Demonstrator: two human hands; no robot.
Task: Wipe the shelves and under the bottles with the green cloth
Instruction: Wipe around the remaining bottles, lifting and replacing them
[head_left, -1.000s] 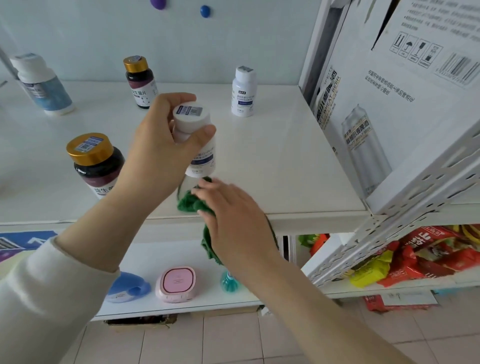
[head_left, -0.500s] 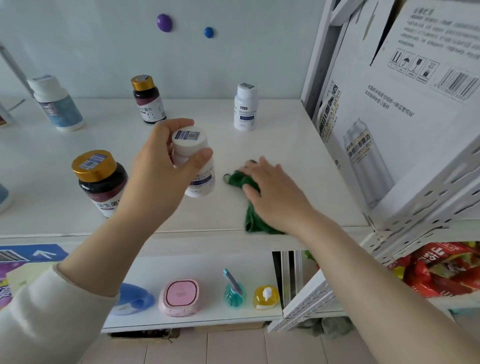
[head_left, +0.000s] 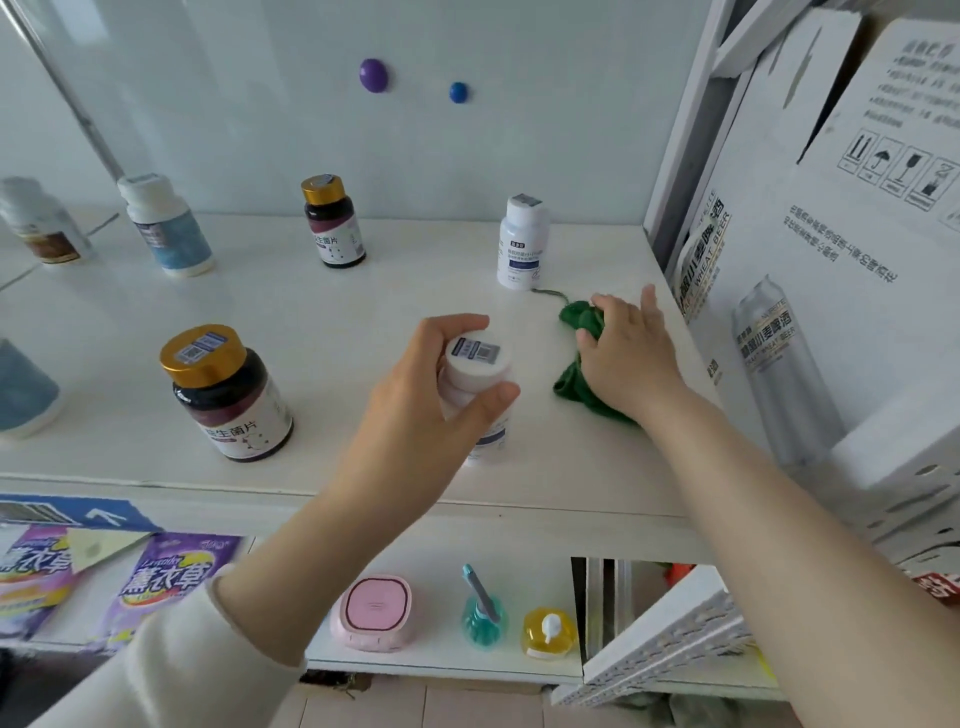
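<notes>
My left hand (head_left: 431, 400) grips a small white bottle (head_left: 480, 374) by its cap, near the front of the white shelf (head_left: 337, 332); whether its base touches the shelf is hidden. My right hand (head_left: 626, 353) presses the crumpled green cloth (head_left: 584, 325) flat on the shelf toward its right end, fingers spread over it. Just behind the cloth stands another white bottle (head_left: 522, 241). A large dark bottle with a gold cap (head_left: 223, 392) stands front left, and a smaller one (head_left: 332, 221) at the back.
More bottles (head_left: 166, 223) stand at the far left. A white cardboard box (head_left: 831, 260) walls off the shelf's right side. The lower shelf holds a pink case (head_left: 374, 610), a teal brush (head_left: 483, 610) and a yellow dispenser (head_left: 548, 631). Purple packets (head_left: 166, 577) lie lower left.
My right hand slid the green cloth from the shelf's front edge back and to the right. My left hand brought the white bottle down toward the shelf.
</notes>
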